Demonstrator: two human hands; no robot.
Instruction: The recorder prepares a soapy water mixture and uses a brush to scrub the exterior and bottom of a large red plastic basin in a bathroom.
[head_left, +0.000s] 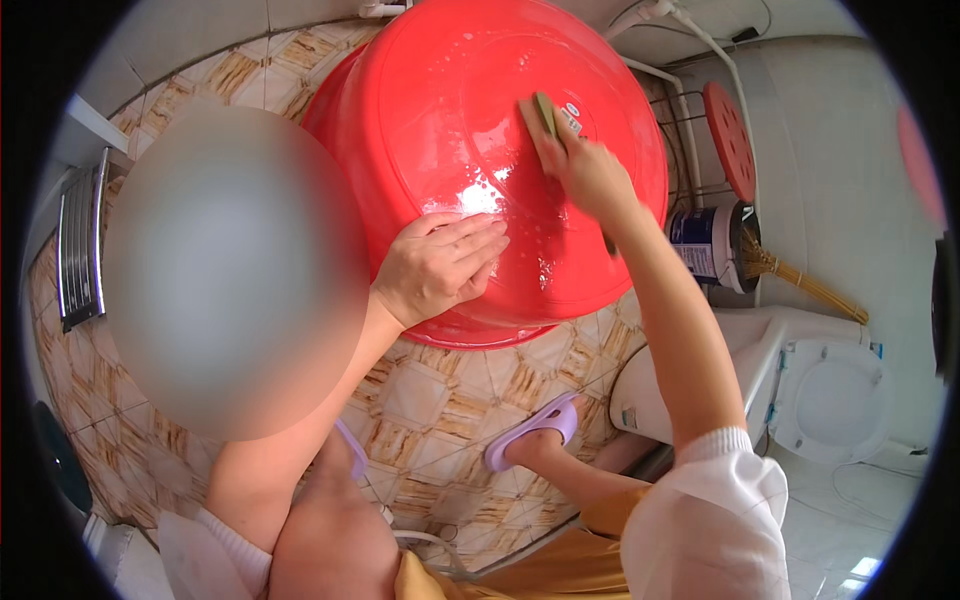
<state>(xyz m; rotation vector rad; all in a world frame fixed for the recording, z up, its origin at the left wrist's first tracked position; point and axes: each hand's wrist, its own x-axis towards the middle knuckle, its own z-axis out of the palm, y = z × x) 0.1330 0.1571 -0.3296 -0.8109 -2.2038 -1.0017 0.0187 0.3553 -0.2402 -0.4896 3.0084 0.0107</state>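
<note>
A large red plastic tub (427, 97) stands upside down on the floor, its base wet and shiny. My right hand (596, 176) grips a green-handled scrubbing brush (546, 120) against the base, close to a small sticker (571, 118). Motion blurs the brush's edge. On the near left part of the base my left hand (450, 259) lies flat, palm down, with nothing visible in it; its palm is hidden.
Tan patterned tiles (420, 397) cover the floor. At the right are a white toilet (829, 397), a paint bucket (705, 247) holding a straw whisk (810, 281), and a red round stool seat (729, 142). A metal rack (81, 240) is at the left. A blurred oval hides part of the left side.
</note>
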